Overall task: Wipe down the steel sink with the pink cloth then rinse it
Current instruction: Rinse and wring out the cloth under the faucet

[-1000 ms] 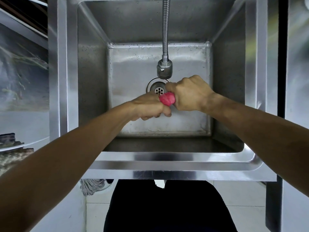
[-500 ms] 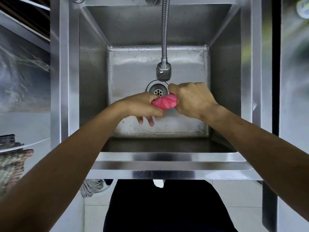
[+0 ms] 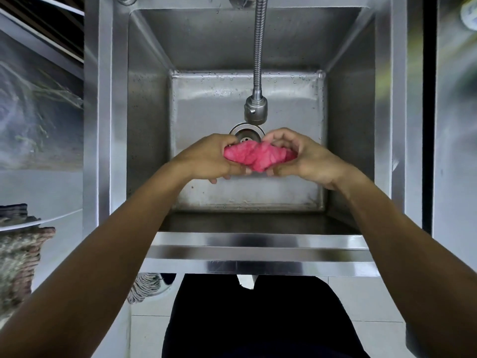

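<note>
Pink and crumpled, the cloth (image 3: 259, 156) is held above the middle of the steel sink (image 3: 348, 125), just in front of the round drain (image 3: 246, 134). The left hand (image 3: 209, 160) closes its fingers on the left end of the cloth, and the right hand (image 3: 307, 157) closes on the right end, thumbs on top. The cloth is bunched between both hands. The flexible metal faucet hose (image 3: 258, 60) hangs down from the back edge, and its spray head (image 3: 255, 111) is over the drain.
</note>
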Motion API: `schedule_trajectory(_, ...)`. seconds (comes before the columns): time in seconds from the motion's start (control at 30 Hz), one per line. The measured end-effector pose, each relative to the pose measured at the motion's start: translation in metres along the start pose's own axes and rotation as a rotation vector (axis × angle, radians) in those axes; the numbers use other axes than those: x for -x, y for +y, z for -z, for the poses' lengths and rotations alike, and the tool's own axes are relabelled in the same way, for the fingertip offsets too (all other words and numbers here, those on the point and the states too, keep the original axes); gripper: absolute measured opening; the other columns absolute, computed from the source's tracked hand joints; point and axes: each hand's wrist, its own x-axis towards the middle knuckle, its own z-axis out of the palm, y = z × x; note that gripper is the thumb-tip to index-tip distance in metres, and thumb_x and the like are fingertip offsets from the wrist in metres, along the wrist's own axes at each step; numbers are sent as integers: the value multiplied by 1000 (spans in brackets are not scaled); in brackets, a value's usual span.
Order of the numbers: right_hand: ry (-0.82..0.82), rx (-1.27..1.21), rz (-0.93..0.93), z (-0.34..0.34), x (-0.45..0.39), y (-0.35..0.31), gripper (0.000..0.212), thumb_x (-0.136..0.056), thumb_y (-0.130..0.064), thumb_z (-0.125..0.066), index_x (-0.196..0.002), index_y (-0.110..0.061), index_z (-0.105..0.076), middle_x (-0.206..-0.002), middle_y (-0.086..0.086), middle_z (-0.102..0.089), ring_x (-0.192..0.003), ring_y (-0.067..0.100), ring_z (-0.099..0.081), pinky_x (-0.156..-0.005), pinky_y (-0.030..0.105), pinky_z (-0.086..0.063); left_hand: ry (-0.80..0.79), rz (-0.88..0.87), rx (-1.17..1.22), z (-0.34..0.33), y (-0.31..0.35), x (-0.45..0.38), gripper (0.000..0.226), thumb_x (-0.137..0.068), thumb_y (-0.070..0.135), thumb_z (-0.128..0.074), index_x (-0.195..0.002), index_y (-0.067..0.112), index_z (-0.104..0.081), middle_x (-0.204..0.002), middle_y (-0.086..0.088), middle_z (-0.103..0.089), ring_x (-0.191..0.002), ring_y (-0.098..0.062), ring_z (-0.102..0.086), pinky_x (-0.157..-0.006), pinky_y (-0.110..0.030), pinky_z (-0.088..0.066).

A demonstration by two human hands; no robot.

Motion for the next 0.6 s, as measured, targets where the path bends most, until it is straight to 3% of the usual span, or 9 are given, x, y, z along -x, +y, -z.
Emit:
schedule_trajectory(0.07, 85, -41, 58, -6, 4, 2, 56, -77, 0, -86, -126, -19, -66, -103, 2, -75, -87, 11, -72, -82, 24, -57, -4, 9, 153, -3, -5, 4, 32, -82, 31, -87, -104, 26, -64, -84, 6, -71, -78, -8, -74, -57, -29, -59)
schedule_trajectory(0.1, 106, -106, 44, -10, 5, 3, 51, -78, -2, -86, -124, -17, -69, -98, 5, -76, -76, 12, -69, -75, 24, -56, 83, -39, 162, -5, -7, 6, 37, -82, 30, -87, -110, 23, -65, -85, 7, -70, -76, -6, -71, -59, -29, -60)
schedule_trajectory(0.2, 75, -393, -132, -21, 4, 6, 24, -80, -15, -77, -102, -8, -71, -81, 10, -69, -57, 18, -53, -60, 30, -47, 335, -224, -37, -17, -15, 5, 61, -80, 34, -88, -132, 24, -56, -100, 9, -67, -84, -10, -66, -76, -26, -56)
schedule_trajectory(0.27, 62, -449, -219, -25, 3, 9, 16, -81, -25, -70, -88, -11, -67, -73, 5, -67, -53, 18, -49, -58, 32, -42, 282, -277, -63, -23, -18, 6, 81, -79, 31, -90, -143, 33, -41, -115, 7, -63, -93, -14, -66, -81, -26, -54)
schedule_trajectory(0.33, 64, -503, -198, -26, 4, 11, 19, -85, -29, -69, -93, -13, -62, -69, 5, -62, -52, 18, -49, -55, 31, -42, 226, -315, -89, -27, -22, 6, 87, -75, 29, -92, -143, 35, -39, -125, 3, -58, -105, -16, -61, -87, -27, -53)
schedule_trajectory(0.47, 15, -557, -129, -21, 19, 9, 57, -87, -19, -72, -137, -26, -45, -82, 9, -64, -61, 20, -56, -61, 30, -50, 312, -283, -96, -25, -26, 11, 58, -71, 46, -81, -124, 29, -65, -122, 2, -59, -109, -8, -59, -97, -26, -51)
schedule_trajectory(0.53, 31, -301, -74, -22, 24, 6, 59, -85, -5, -78, -132, -29, -51, -84, 0, -65, -65, 15, -57, -66, 30, -50, 269, -198, 74, -21, -20, 18, 34, -76, 48, -73, -103, 27, -72, -109, -6, -67, -101, -7, -63, -95, -31, -56)
schedule_trajectory(0.6, 169, -83, -34, -26, 25, -4, 36, -89, -14, -79, -118, -27, -63, -81, -16, -70, -70, 4, -63, -68, 23, -50, 176, -89, 301, -19, -10, 25, 19, -88, 40, -71, -102, 28, -73, -104, -12, -72, -90, -19, -71, -82, -48, -64)
